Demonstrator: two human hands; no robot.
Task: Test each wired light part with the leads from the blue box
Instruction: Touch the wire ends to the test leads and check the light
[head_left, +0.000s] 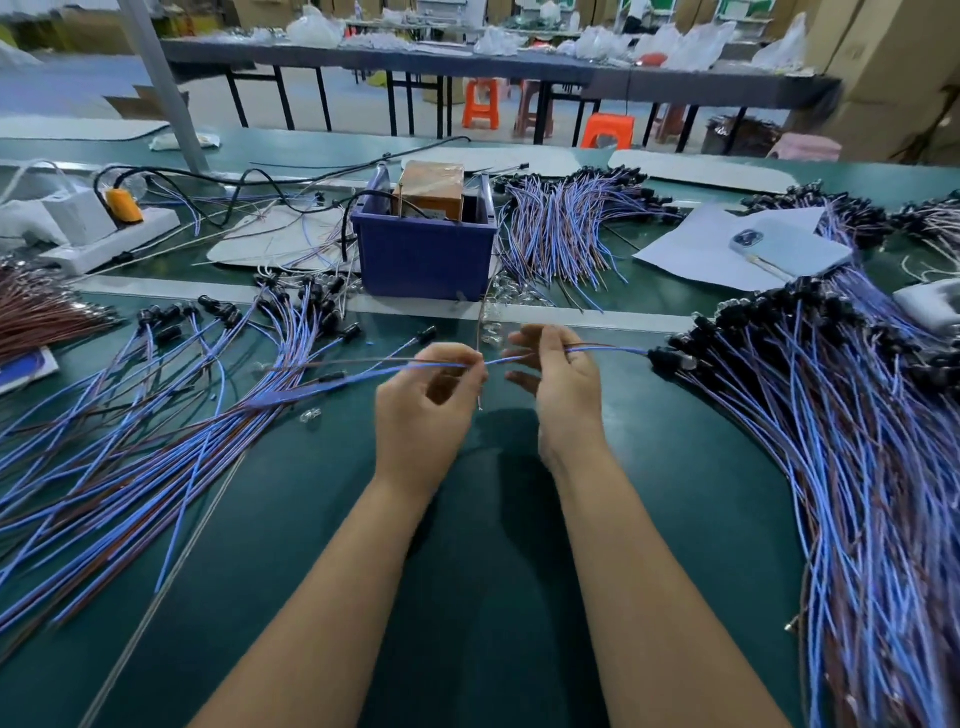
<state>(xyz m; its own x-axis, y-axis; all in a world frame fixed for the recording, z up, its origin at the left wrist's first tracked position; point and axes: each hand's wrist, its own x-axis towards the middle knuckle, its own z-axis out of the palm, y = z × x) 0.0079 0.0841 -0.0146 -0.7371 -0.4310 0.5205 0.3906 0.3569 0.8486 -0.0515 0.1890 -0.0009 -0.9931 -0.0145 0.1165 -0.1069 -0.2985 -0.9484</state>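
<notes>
The blue box (426, 254) stands at the middle of the green table and holds a brown block. A thin lead (480, 322) runs from its front down to my left hand (426, 400), which pinches that lead together with blue and brown wire ends. My right hand (561, 379) pinches the blue-and-brown wire (608, 349) of one light part whose black socket (667, 358) lies just to the right. Both hands hover close together above the table.
A heap of wired parts (857, 467) fills the right side, and another heap (130, 441) fans out on the left. More bundles (561, 234) lie behind the box. A phone on paper (789, 247) sits at the right, a power strip (104, 228) at the left.
</notes>
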